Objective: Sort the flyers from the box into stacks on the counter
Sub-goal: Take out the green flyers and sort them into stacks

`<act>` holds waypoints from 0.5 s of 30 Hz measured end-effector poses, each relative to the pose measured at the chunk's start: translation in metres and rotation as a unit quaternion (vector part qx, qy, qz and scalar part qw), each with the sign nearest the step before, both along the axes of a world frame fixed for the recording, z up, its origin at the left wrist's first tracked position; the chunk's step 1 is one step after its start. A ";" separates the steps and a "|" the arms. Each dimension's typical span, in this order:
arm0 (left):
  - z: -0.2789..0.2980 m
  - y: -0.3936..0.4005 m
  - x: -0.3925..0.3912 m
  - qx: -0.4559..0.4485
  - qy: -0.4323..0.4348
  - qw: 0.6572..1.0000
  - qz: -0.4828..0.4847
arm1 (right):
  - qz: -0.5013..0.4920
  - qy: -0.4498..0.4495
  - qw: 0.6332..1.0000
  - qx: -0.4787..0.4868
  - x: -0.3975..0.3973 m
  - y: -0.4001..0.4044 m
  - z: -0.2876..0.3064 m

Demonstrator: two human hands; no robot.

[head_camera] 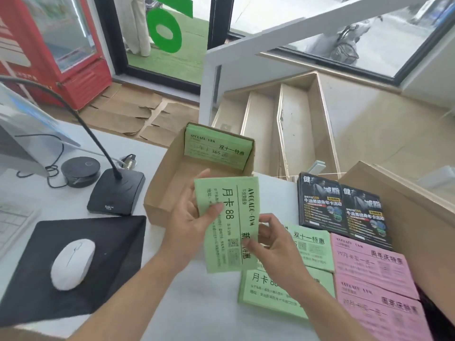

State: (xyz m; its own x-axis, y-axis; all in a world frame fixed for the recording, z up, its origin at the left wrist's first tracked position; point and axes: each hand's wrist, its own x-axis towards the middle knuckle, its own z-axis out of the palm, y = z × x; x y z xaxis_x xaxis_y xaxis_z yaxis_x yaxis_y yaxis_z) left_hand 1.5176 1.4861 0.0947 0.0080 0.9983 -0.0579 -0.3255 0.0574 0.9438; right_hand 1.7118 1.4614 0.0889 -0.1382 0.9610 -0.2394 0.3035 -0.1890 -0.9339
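Observation:
I hold a bundle of green flyers [229, 207] upright over the white counter [202, 313], just in front of the open cardboard box [160, 190]. My left hand [189, 217] grips its left edge, thumb across the front. My right hand [268, 239] pinches its lower right edge. More green flyers [216, 150] lean against the box's far wall. On the counter lie two green stacks [312, 244] [268, 296], two pink stacks [369, 264] [389, 316] and two black flyer stacks [317, 200] [364, 212].
A black mouse pad [118, 262] with a white mouse [72, 263] lies at the left. Behind it stand a gooseneck microphone base [115, 193], a round black puck [80, 169] and a monitor [17, 141]. A bigger cardboard box [398, 205] sits at the right.

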 end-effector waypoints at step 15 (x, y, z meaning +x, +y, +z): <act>-0.009 -0.121 -0.008 -0.033 0.199 0.976 0.087 | 0.075 -0.002 0.997 -0.005 -0.011 -0.056 -0.053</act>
